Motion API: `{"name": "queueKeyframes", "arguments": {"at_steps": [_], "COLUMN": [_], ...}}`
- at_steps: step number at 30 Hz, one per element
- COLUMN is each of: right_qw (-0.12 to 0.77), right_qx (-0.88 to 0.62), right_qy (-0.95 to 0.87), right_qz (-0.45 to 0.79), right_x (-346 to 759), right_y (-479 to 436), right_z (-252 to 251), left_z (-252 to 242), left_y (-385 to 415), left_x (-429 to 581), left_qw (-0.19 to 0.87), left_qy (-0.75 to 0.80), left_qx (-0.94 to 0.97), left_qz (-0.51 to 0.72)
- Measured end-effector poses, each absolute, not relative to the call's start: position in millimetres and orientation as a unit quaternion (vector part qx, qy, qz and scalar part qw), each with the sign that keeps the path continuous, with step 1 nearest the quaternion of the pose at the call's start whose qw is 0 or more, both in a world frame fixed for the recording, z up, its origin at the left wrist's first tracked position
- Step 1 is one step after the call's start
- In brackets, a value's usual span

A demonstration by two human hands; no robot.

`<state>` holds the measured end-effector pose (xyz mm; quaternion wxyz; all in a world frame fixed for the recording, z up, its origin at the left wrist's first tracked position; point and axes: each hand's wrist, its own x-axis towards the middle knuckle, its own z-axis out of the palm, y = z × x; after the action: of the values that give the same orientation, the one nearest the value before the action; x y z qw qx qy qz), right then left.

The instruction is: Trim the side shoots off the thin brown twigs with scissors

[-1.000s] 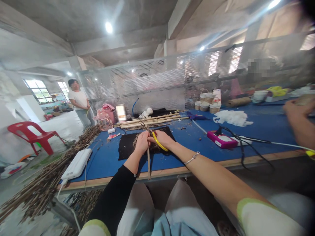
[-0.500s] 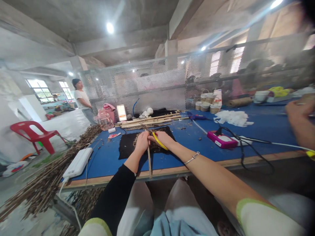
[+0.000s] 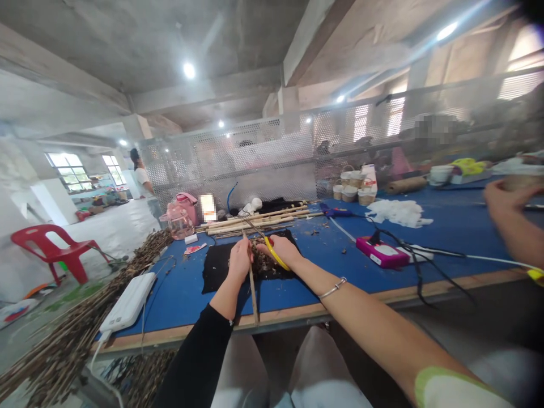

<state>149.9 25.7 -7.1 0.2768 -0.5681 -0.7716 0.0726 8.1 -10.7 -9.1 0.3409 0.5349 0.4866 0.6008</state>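
Observation:
My left hand (image 3: 240,258) is closed around a thin brown stick (image 3: 254,294), whose lower end reaches the table's front edge. Just to the right, my right hand (image 3: 287,253) grips a pair of scissors with yellow handles (image 3: 277,256). Their blades point away and to the left, near the upper end of the stick; whether they touch it I cannot tell. Beneath both hands lies a black cloth (image 3: 216,271) with dry brown plant scraps (image 3: 268,265) on it.
Long pale sticks (image 3: 255,221) lie behind the cloth. A white power strip (image 3: 128,300) and bundled dry stems (image 3: 63,340) are at left. A glue gun (image 3: 335,211), purple box (image 3: 380,253), cables and white material (image 3: 397,213) lie right, near another person's hand (image 3: 505,209).
My hands have drawn slightly apart, the left one moving left with the stick. Its upper end now shows above my left fingers. The person in the background has turned away.

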Motion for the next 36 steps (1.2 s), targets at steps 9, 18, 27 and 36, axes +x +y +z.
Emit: {"name": "queueKeyframes", "arguments": {"at_steps": [9, 18, 27, 36], "right_qw": [0.408, 0.420, 0.389, 0.459], "right_qx": [-0.576, -0.610, -0.612, -0.590], "right_qy": [-0.702, -0.664, -0.683, -0.655], "right_qz": [0.091, 0.096, 0.086, 0.110], "right_x": [178, 195, 191, 196], "right_y": [53, 68, 62, 62], "right_z": [-13, -9, -6, -6], "left_z": [4, -6, -3, -13], "left_y": [-12, 1, -4, 3], "left_x": [-1, -47, -22, -37], "left_qw": [0.327, 0.236, 0.294, 0.286], "left_qy": [0.520, 0.689, 0.615, 0.618], "left_qx": [0.466, 0.399, 0.396, 0.382], "left_qz": [0.637, 0.557, 0.615, 0.624]}}
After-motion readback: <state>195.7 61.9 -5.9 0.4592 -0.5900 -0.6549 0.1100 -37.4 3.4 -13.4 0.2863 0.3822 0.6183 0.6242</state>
